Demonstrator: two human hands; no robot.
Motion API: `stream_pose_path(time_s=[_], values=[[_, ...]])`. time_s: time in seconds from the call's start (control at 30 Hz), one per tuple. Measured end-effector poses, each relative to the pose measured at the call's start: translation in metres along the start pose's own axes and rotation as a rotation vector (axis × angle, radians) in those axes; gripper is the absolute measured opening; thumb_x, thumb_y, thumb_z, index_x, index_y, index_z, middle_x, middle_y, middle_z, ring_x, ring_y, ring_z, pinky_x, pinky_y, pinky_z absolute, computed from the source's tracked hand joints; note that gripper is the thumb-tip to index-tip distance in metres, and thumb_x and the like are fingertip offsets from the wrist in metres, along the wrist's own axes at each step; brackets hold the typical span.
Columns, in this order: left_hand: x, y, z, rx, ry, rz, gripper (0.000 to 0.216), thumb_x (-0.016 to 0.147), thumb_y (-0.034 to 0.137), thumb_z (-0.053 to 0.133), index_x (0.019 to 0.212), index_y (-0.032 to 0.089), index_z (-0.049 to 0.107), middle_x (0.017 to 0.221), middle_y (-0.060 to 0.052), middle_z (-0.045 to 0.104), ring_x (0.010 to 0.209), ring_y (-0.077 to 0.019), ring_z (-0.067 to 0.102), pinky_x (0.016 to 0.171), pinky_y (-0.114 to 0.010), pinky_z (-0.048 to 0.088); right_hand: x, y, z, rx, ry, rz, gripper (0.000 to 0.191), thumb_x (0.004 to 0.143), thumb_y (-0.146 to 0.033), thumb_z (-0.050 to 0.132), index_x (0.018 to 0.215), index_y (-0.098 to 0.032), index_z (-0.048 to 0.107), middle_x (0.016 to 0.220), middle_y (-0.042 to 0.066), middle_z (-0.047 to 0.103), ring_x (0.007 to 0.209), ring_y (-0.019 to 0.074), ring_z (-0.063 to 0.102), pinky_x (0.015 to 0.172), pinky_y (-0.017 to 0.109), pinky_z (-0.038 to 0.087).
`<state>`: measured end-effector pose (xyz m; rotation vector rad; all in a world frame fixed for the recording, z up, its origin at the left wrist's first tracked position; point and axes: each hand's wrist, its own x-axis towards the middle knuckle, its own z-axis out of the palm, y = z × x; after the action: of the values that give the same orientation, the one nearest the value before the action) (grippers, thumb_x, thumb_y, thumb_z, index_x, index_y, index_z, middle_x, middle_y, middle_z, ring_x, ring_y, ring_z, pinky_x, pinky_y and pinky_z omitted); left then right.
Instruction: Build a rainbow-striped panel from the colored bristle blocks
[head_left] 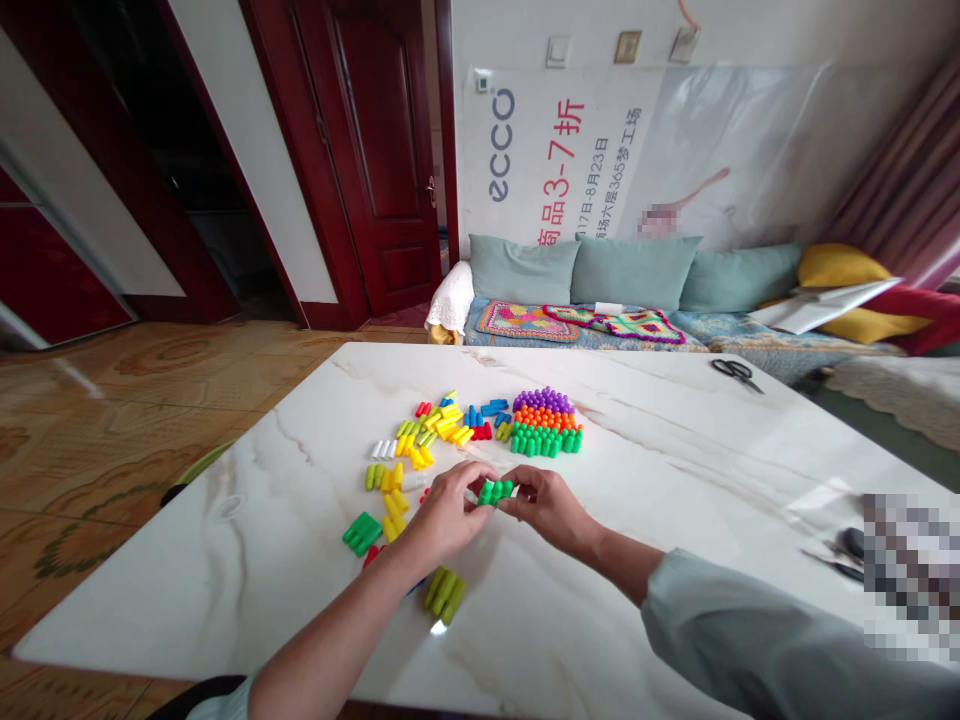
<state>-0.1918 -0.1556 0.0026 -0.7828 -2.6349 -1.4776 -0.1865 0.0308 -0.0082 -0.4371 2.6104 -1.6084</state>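
Note:
Over the middle of the table, my left hand (454, 505) and my right hand (547, 505) pinch a small cluster of green plastic pegs (496, 492) from both sides. The pegs have rounded tops and sit joined in short rows. Beyond my hands stands a block of upright pegs, with purple pegs (543, 400) at the back, orange pegs (536, 418) in the middle and green ones (546, 441) in front. Left of it lie loose groups of yellow pegs (448, 424), blue, red and white ones. Nearer to me are a green group (362, 533) and an olive-green group (445, 595). My left hand and forearm partly hide some red pegs.
The white marble-patterned table (292, 560) fills the foreground. Black scissors (736, 373) lie near its far right edge, and another black-handled tool (844, 555) is at the right. Behind stands a sofa with pale green cushions (634, 270).

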Motion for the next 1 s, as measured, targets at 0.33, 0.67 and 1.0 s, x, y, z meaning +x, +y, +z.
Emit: stream_pose_path(time_s=[0.33,0.67,1.0], values=[[-0.029,0.024,-0.017,-0.009,-0.961,-0.327,0.013,0.069,0.031,0.068,0.075,0.020,0.070,0.059,0.002,0.064,0.053,-0.0129,0.061,0.050,-0.020,0.046,0.004,0.078,-0.090,-0.516,0.400,0.139,0.013,0.070,-0.027,0.054,0.072,-0.018,0.064,0.067,0.002,0.063,0.061,0.0155,0.055,0.061,0.026,0.040],[-0.028,0.024,-0.019,0.485,-0.922,-0.316,0.009,0.063,0.023,0.061,0.061,0.021,0.070,0.053,0.001,0.063,0.053,-0.0168,0.062,0.050,-0.024,0.046,0.000,0.077,-0.091,-0.512,0.414,0.216,0.019,0.068,-0.023,0.057,0.084,-0.019,0.067,0.077,0.003,0.068,0.066,0.0152,0.057,0.065,0.025,0.042],[-0.026,0.019,-0.032,0.529,-0.568,-0.131,0.043,0.073,0.037,0.066,0.115,0.027,0.066,0.118,-0.006,0.065,0.110,-0.0274,0.058,0.096,-0.036,0.044,-0.012,0.067,-0.085,-0.572,0.226,0.232,0.021,0.078,-0.033,0.052,0.072,-0.021,0.068,0.076,0.003,0.068,0.066,0.0155,0.058,0.060,0.025,0.039]])
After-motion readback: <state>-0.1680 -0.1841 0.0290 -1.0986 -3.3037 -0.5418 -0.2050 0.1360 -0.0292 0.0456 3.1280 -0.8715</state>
